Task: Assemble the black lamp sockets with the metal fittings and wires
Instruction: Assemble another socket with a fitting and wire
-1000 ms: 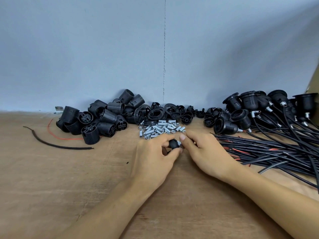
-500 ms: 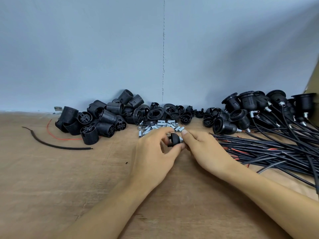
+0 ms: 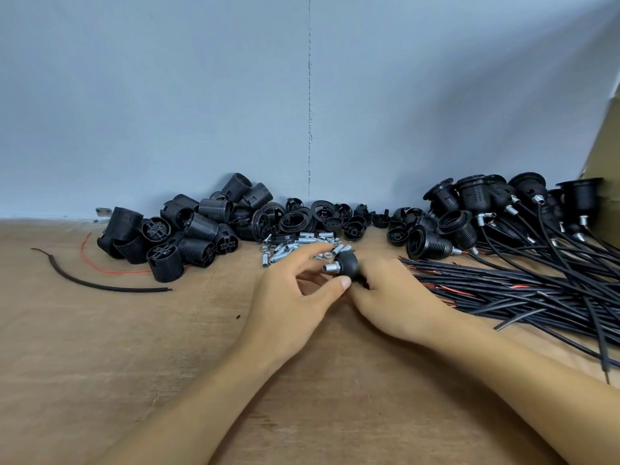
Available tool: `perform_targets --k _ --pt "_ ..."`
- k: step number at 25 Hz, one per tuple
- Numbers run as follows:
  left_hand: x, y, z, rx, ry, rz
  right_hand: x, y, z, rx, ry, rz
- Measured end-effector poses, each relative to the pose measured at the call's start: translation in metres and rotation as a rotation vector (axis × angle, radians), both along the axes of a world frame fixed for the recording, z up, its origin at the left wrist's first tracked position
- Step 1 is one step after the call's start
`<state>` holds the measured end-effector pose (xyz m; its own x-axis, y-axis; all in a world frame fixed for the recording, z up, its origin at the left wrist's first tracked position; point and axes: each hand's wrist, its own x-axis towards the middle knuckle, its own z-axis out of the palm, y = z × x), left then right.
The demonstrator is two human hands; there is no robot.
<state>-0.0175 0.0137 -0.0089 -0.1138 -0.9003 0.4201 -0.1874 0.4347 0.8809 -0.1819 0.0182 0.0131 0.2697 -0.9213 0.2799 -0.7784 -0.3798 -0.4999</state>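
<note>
A small black dome-shaped socket cap with a silver threaded metal fitting sticking out of its left side is held just above the table. My right hand grips the cap from the right and behind. My left hand curls around it from the left, thumb against the cap's lower edge and fingers arched over the fitting. Just behind the hands lies a pile of loose metal fittings. To the right lies a bundle of black wires.
Black ribbed socket bodies are heaped at the back left, with loose caps and rings in the middle. Assembled sockets with wires lean at the back right by a cardboard box. A loose black wire and a red wire lie left.
The cap has turned so the metal fitting now points left and shows between my left fingers. Both hands have stayed in about the same place.
</note>
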Motion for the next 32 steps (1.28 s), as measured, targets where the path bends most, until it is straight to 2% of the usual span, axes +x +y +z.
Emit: perform_targets --k 2,5,8,11,13,16,19,22,25,28,32 --pt "0.000 0.000 0.001 0.002 -0.075 -0.031 -0.002 -0.002 -0.002 -0.023 0.073 0.028" --pt "0.000 -0.003 -0.001 0.009 -0.141 -0.019 -0.015 -0.007 0.011 0.073 0.139 0.063" --pt "0.002 -0.005 -0.004 0.025 -0.173 0.001 -0.040 -0.016 0.028 0.046 0.229 -0.113" --pt "0.002 -0.007 -0.007 0.017 -0.235 0.019 -0.056 -0.020 0.039 -0.023 0.230 -0.239" --pt "0.002 -0.009 -0.009 0.025 -0.250 0.030 -0.060 -0.020 0.041 0.030 0.304 -0.286" --pt "0.001 -0.011 -0.011 0.024 -0.297 0.042 -0.060 -0.018 0.042 0.184 0.513 -0.359" --pt "0.002 -0.009 -0.011 0.016 -0.336 0.033 -0.057 -0.019 0.036 0.172 0.564 -0.367" --pt "0.001 -0.006 -0.008 0.011 -0.367 0.005 -0.051 -0.018 0.026 0.001 0.468 -0.313" --pt "-0.001 -0.005 -0.008 0.006 -0.375 0.018 -0.042 -0.015 0.016 -0.178 0.160 -0.171" --pt "0.000 -0.007 -0.009 0.052 -0.259 0.027 -0.031 -0.009 0.009 -0.170 0.019 -0.021" --pt "0.003 -0.009 -0.008 0.036 -0.193 0.032 -0.028 -0.007 0.010 -0.154 -0.017 0.047"
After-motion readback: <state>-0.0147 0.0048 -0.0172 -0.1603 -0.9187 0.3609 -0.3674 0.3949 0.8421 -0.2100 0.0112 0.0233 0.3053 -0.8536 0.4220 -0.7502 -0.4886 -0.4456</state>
